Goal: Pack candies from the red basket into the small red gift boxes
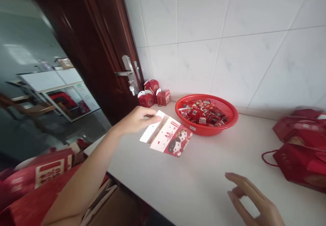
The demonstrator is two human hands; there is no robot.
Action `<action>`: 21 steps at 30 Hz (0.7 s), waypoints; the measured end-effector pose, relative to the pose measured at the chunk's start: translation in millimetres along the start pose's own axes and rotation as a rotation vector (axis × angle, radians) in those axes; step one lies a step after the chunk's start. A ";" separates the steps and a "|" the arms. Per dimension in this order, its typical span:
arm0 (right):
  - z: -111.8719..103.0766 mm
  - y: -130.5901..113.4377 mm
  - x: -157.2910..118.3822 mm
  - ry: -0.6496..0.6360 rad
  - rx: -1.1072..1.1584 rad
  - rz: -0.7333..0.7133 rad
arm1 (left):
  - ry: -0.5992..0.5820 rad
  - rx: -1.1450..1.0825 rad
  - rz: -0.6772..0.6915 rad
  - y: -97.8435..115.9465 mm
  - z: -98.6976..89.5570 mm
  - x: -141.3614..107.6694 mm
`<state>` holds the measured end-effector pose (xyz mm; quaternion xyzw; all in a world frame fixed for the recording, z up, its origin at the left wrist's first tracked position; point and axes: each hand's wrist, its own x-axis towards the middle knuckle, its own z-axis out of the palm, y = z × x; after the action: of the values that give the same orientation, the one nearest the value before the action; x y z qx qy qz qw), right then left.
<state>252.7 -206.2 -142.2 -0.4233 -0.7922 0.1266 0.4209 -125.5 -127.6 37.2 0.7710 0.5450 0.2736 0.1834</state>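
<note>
My left hand [140, 119] grips a small red-and-white paper box [166, 134] by its upper left corner, thumb on top. The box has cartoon figures and red lettering on it, and a white flap sticks out on its left side. It is held tilted above the white countertop [193, 178]. My right hand [252, 202] is over the counter at the lower right, with thumb and fingers apart and nothing between them. Behind the paper box stands a red plastic basket [230, 119] with many small red-wrapped packets [203, 112] in it.
Several small red gift boxes [146, 99] stand by the wall near the door handle [123, 73]. Larger red boxes with cord handles [295, 161] sit at the right. Red bags [38, 178] and an open cardboard box [112, 205] are below the counter's left edge.
</note>
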 end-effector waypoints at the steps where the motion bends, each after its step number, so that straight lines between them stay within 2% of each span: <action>1: -3.0 -2.8 9.2 -0.023 0.003 0.016 | -0.056 0.017 0.076 4.9 8.3 10.2; 5: -12.3 -13.4 55.1 -0.083 0.109 0.111 | -0.254 0.011 0.334 28.7 42.6 44.1; 7: -13.8 -15.7 77.1 -0.175 0.215 0.177 | -0.320 -0.018 0.412 40.1 58.7 55.1; 9: -11.6 -15.6 93.3 -0.293 0.341 0.239 | -0.345 -0.057 0.436 47.8 72.6 62.2; 12: -0.7 -12.6 103.9 -0.373 0.422 0.267 | -0.363 -0.126 0.388 50.0 88.4 68.5; 17: 23.6 -5.2 99.4 -0.259 0.467 0.261 | -0.551 -0.305 0.197 36.7 106.3 81.0; 21: 33.8 -2.0 93.4 -0.263 0.505 0.244 | -0.669 -0.499 -0.045 22.8 124.4 93.8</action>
<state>198.6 -129.5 -109.6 -0.3774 -0.7266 0.4227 0.3885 -7.3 -45.2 -26.1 0.7373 0.3892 0.1277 0.5373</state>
